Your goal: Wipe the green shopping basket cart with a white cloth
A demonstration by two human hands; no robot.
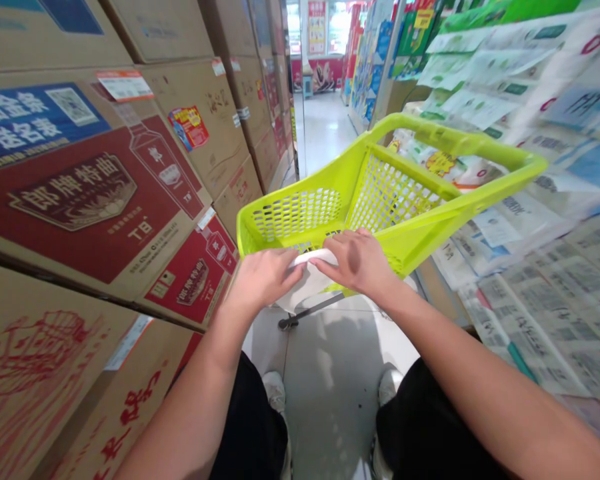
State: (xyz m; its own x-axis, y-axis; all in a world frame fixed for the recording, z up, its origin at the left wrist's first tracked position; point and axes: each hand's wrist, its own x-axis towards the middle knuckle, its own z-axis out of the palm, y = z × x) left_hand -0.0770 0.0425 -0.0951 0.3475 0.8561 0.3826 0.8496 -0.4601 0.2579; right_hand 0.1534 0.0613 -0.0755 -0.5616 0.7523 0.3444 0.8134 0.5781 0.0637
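A thin white sheet (305, 288), perhaps a wipe or tissue, hangs between my two hands, with its upper edge folded over. My left hand (267, 273) pinches the left part of that edge between thumb and fingers. On the right part, my right hand (357, 261) grips in the same way, thumb towards me. Both thumbs nearly meet in the middle. Just beyond the hands stands a lime-green shopping cart (297, 217), turned sideways, its handle (455, 137) to the right. The hands overlap its near rim in the picture; whether they touch it I cannot tell.
Stacked cardboard cartons (70, 193) form a wall on the left. White wrapped paper packs (520, 133) are piled high on the right. The cart blocks the narrow aisle; tiled floor (325, 127) continues behind it. My shoes (275, 390) stand on the near floor.
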